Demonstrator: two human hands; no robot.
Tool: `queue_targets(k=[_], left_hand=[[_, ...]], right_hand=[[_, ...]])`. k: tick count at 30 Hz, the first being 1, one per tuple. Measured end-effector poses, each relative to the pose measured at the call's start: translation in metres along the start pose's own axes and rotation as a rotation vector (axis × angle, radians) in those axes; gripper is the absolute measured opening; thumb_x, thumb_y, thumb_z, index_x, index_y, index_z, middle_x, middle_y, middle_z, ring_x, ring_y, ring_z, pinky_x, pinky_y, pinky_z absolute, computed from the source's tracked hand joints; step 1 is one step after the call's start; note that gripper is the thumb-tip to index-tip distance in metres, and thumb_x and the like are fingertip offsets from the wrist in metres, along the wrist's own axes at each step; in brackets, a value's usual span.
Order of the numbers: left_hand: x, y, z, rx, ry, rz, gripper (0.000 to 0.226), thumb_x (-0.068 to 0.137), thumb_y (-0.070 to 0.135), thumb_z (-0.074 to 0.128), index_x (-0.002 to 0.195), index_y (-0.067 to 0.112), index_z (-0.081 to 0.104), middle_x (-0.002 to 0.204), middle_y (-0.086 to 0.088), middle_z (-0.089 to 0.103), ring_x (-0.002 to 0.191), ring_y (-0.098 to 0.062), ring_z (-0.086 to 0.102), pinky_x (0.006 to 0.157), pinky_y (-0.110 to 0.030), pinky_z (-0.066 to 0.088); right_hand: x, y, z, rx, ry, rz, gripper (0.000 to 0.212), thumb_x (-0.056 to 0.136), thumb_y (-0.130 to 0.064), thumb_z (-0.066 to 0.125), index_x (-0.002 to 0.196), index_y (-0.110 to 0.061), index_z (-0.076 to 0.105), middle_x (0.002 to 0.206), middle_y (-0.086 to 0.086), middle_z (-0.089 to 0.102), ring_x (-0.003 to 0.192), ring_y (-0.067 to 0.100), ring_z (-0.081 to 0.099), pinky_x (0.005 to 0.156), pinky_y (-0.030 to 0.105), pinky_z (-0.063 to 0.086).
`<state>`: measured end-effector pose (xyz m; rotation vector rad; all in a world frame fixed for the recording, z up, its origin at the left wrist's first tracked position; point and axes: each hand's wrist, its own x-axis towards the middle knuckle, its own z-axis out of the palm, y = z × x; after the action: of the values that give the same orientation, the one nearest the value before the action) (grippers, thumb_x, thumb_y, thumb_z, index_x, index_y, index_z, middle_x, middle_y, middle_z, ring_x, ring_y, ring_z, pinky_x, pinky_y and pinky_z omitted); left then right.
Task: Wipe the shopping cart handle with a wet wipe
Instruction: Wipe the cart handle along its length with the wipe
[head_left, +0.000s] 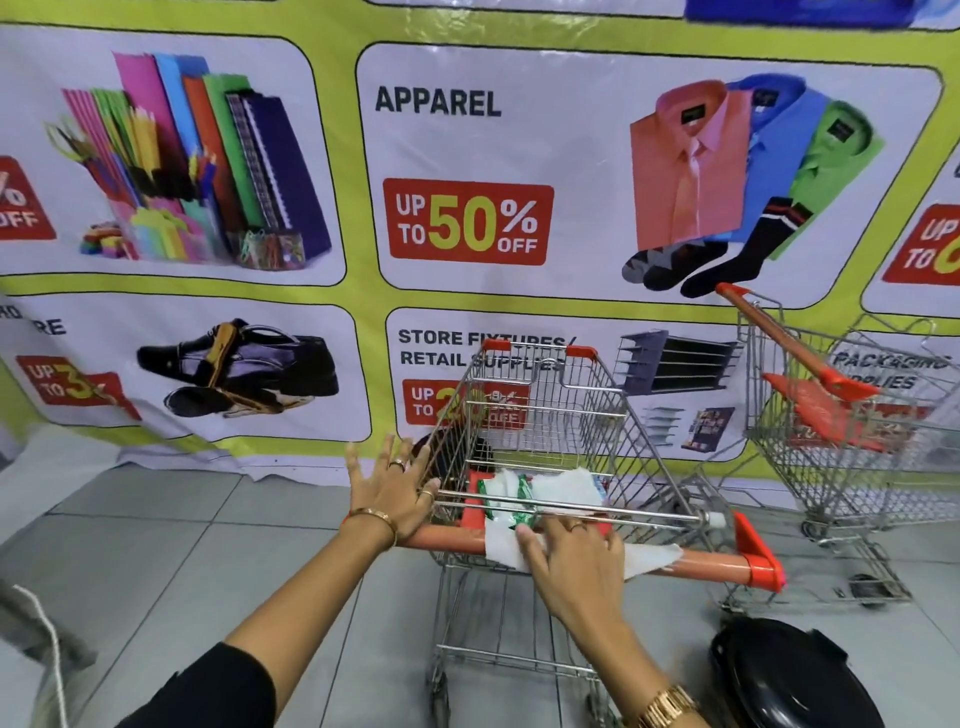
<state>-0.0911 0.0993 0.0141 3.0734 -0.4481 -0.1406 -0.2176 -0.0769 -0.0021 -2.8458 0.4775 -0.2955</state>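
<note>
Right hand (574, 553) flat on the wet wipe (652, 557), fingers (535, 545) together and pressing it onto the orange cart handle (711, 564) near the middle, the wipe draped over the bar to both sides. Left hand (389, 488) rests its heel on the handle's left end, fingers spread wide and lifted, gripping nothing. Just beyond the handle, a green wipes packet (511, 501) lies in the cart's child seat.
</note>
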Motion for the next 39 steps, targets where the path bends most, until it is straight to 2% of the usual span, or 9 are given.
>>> queue_targets(k=[3,5,12,15,18,26,30,34,39], left_hand=[[0.001,-0.007,0.008,-0.114,-0.040,-0.134,0.057,0.094,0.050,0.019,0.147,0.030,0.012,0.159,0.002,0.009,0.147,-0.021,-0.005,0.115,-0.061,-0.005],[0.004,-0.009,0.012,-0.146,-0.012,-0.171,0.060,0.093,0.052,0.020,0.147,0.028,0.011,0.159,0.000,0.011,0.147,-0.022,-0.003,0.115,-0.058,-0.005],[0.006,-0.011,0.016,-0.175,0.026,-0.165,0.060,0.094,0.051,0.021,0.148,0.027,0.009,0.159,-0.002,0.009,0.147,-0.021,-0.001,0.116,-0.057,-0.003],[0.006,-0.012,0.015,-0.180,0.017,-0.167,0.060,0.094,0.050,0.020,0.148,0.026,0.009,0.159,-0.002,0.008,0.147,-0.021,-0.003,0.115,-0.058,-0.004],[0.003,-0.007,0.014,-0.135,0.017,-0.140,0.060,0.094,0.049,0.020,0.148,0.025,0.010,0.159,-0.002,0.009,0.147,-0.021,-0.003,0.116,-0.057,-0.005],[-0.001,-0.005,0.012,-0.082,0.024,-0.122,0.058,0.095,0.047,0.019,0.148,0.024,0.011,0.159,-0.002,0.008,0.147,-0.021,-0.004,0.116,-0.055,-0.007],[-0.001,-0.007,0.011,-0.105,0.010,-0.129,0.058,0.095,0.047,0.019,0.148,0.024,0.011,0.159,-0.001,0.007,0.147,-0.020,-0.006,0.115,-0.056,-0.009],[0.000,-0.006,0.012,-0.113,0.006,-0.137,0.059,0.095,0.048,0.018,0.148,0.023,0.011,0.159,-0.001,0.007,0.147,-0.020,-0.006,0.116,-0.055,-0.009],[0.000,-0.003,0.014,-0.094,-0.011,-0.159,0.060,0.095,0.049,0.016,0.148,0.022,0.011,0.159,-0.003,0.006,0.147,-0.021,-0.007,0.116,-0.052,-0.010]], right_hand=[[-0.002,-0.013,0.006,-0.034,0.031,0.066,0.058,0.080,-0.059,0.020,0.080,-0.029,0.069,0.074,0.003,0.073,0.083,0.027,0.061,0.078,0.038,0.025],[0.001,-0.024,0.017,-0.055,0.080,0.078,0.054,0.079,-0.062,0.028,0.069,-0.027,0.069,0.063,0.003,0.071,0.074,0.028,0.060,0.074,0.038,0.024],[0.007,-0.028,0.013,-0.089,-0.017,-0.055,0.080,0.069,-0.076,0.007,0.096,-0.029,0.065,0.092,-0.002,0.071,0.096,0.023,0.056,0.085,0.040,0.033],[0.003,0.004,0.006,-0.089,0.075,-0.003,0.066,0.072,-0.068,0.018,0.081,-0.027,0.069,0.079,0.002,0.071,0.082,0.027,0.060,0.077,0.038,0.036],[-0.001,0.017,0.008,-0.018,0.174,0.108,0.054,0.073,-0.058,0.027,0.071,-0.028,0.072,0.073,0.005,0.070,0.077,0.032,0.058,0.078,0.037,0.028],[0.009,-0.064,0.032,-0.012,0.059,0.078,0.064,0.074,-0.058,0.014,0.091,-0.031,0.069,0.093,-0.003,0.072,0.099,0.022,0.054,0.085,0.040,0.018],[0.009,-0.033,0.026,-0.083,0.109,0.026,0.053,0.081,-0.049,0.024,0.083,-0.026,0.072,0.080,0.002,0.073,0.080,0.025,0.058,0.073,0.034,0.026],[0.002,0.020,0.012,-0.099,0.165,0.159,0.051,0.078,-0.039,0.025,0.070,-0.020,0.072,0.067,0.012,0.068,0.069,0.031,0.054,0.073,0.037,0.034],[0.003,-0.032,0.025,-0.098,0.170,0.176,0.047,0.080,-0.043,0.030,0.074,-0.023,0.073,0.070,0.009,0.071,0.072,0.030,0.058,0.077,0.036,0.030]])
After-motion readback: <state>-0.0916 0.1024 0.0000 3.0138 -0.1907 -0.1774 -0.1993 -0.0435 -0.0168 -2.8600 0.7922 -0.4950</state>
